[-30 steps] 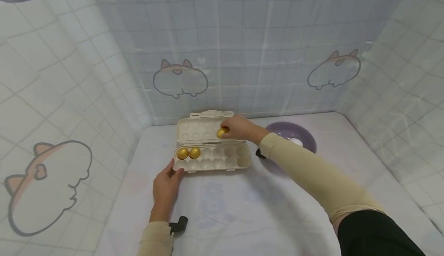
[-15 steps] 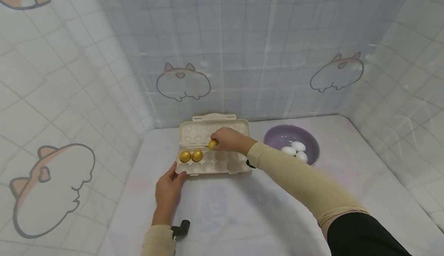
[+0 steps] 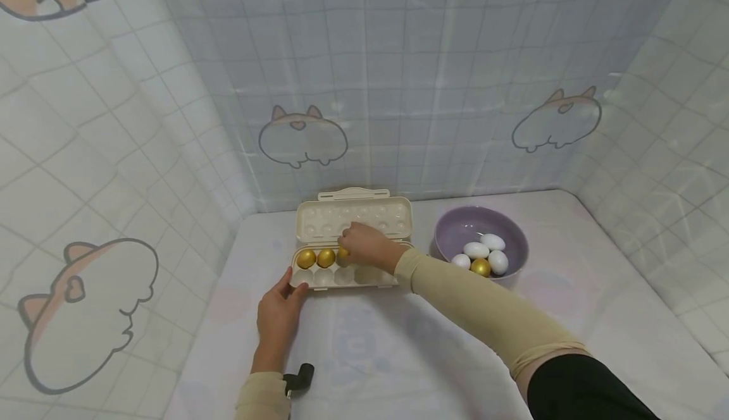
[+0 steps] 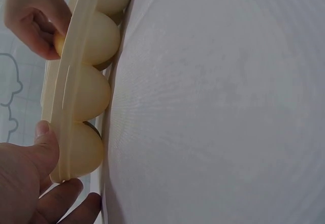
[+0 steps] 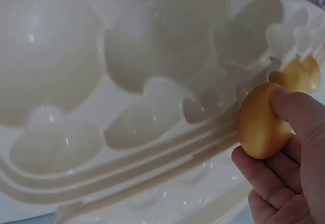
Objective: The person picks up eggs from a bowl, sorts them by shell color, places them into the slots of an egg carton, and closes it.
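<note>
A cream egg carton (image 3: 323, 277) lies open on the table, its lid (image 3: 319, 221) folded back toward the wall. Two golden eggs (image 3: 306, 259) sit side by side in the back row at its left end. My left hand (image 3: 279, 315) grips that left end; the left wrist view shows the thumb (image 4: 44, 137) on the rim and fingers below it. Over the back row, beside those eggs, my right hand (image 3: 367, 245) pinches another golden egg (image 5: 261, 122) between thumb and fingers. The right wrist view shows bare cups around it.
To the carton's right stands a purple bowl (image 3: 450, 227) holding several white eggs (image 3: 476, 250) and a golden egg (image 3: 481, 267). My right forearm passes in front of the bowl. A tiled-pattern curtain (image 3: 387, 91) with animal drawings rises behind the table.
My right hand has moved left and down with the golden egg, from over the lid to the carton's back row. My left hand keeps its grip. More of the bowl's contents now show.
</note>
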Motion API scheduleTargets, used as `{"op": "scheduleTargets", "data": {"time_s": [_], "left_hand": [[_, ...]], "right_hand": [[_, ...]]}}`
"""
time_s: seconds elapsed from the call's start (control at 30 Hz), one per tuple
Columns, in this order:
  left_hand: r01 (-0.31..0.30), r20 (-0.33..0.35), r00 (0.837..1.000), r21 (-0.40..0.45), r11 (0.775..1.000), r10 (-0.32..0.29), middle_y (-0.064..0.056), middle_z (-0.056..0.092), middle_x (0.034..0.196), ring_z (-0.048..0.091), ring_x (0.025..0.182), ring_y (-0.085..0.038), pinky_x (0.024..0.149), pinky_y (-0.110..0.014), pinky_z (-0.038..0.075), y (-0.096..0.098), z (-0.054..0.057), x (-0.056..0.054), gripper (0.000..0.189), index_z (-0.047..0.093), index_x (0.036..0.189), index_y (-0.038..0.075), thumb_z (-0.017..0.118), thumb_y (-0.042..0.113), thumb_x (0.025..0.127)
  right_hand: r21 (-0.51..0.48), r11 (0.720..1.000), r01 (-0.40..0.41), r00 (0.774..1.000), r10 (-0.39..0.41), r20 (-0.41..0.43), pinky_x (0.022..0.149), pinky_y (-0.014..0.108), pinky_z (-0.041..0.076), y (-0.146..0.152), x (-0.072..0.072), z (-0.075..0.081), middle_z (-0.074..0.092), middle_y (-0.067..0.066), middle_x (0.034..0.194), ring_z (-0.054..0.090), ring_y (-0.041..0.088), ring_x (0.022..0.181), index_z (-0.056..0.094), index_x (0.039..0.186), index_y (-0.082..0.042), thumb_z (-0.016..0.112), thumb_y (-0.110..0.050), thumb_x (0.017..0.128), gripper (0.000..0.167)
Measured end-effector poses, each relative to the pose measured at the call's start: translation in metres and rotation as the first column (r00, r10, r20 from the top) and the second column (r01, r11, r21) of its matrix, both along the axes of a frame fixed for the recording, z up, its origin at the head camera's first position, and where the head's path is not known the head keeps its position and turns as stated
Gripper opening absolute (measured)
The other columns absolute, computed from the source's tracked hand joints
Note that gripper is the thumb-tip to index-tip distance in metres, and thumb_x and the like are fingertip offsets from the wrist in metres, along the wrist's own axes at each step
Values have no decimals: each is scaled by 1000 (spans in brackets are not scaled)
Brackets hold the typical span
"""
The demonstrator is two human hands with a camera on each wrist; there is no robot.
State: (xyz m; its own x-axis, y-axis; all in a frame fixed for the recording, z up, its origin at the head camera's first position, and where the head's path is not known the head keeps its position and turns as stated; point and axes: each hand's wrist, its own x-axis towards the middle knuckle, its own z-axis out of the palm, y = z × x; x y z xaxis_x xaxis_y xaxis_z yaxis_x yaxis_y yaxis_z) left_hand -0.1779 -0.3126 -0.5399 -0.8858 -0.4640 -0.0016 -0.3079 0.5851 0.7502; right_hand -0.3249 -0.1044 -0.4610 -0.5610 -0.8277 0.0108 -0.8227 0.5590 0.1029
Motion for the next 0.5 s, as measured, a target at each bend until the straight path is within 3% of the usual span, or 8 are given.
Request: {"op": "scheduleTargets", "data": {"time_s": [0.17, 0.3, 0.5], "left_hand": [[-2, 12, 1000, 19, 1000, 2, -8, 56, 156, 47, 151, -38, 122, -61, 40, 1, 1, 1, 65, 48, 158, 29, 72, 43, 99], [1, 20, 1000, 23, 1000, -1, -7, 54, 158, 46, 152, -37, 123, -60, 39, 1, 3, 1, 65, 47, 159, 30, 72, 43, 100], [11, 17, 1000, 18, 1000, -11, -7, 53, 159, 46, 152, -37, 123, -60, 39, 0, 2, 1, 65, 47, 159, 28, 71, 43, 100]], "right_hand": [[50, 998, -31, 992, 37, -120, 105, 33, 52, -3, 3, -8, 76, -1, 103, 70, 17, 96, 77, 110, -13, 68, -26, 102, 18], [105, 990, -97, 972, 117, -203, 101, 30, 52, -5, 6, -12, 76, -5, 105, 69, 15, 98, 78, 107, -19, 67, -15, 101, 13], [104, 986, -128, 964, 149, -222, 105, 31, 51, -5, 11, -19, 74, -5, 108, 67, 16, 100, 76, 103, -22, 68, -6, 99, 18]]}}
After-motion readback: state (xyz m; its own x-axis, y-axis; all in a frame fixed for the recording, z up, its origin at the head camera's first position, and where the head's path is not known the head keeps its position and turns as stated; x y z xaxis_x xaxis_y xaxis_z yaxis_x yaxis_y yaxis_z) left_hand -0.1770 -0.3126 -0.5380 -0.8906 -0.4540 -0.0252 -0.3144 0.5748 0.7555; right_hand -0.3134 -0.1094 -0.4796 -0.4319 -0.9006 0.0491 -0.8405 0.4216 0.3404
